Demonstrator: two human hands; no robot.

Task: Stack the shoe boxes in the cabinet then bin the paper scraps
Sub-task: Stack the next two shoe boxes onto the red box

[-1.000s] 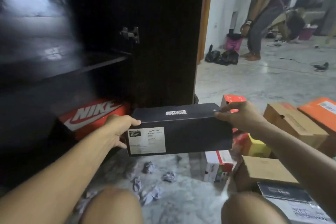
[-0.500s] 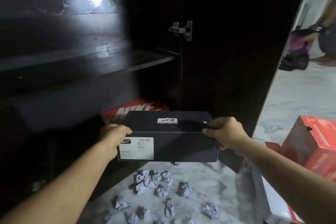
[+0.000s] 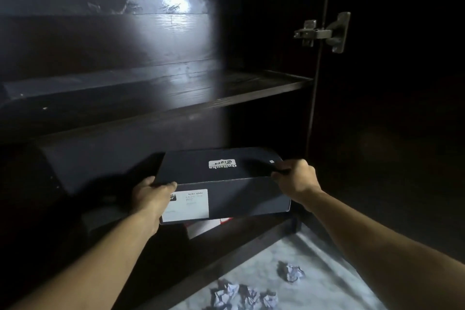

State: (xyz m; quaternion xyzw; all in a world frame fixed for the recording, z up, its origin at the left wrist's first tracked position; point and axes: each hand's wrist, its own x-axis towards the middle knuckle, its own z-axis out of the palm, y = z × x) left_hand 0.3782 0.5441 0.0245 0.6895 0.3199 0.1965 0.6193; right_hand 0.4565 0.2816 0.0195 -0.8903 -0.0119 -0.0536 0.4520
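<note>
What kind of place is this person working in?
Probably a room in a home, in front of a dark wooden storage cabinet. Both hands hold a black shoe box at its lower compartment, its door hinge shows, and crumpled paper scraps litter the pale floor.

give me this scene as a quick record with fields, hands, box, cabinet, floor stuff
left hand: grips the black shoe box at its left front corner
right hand: grips the box's right top edge
box position: inside the cabinet's lower compartment, over a red and white shoe box; contact unclear
shelf: above, nothing seen on it
door hinge: upper right
paper scraps: crumpled on the floor, unbinned
</note>
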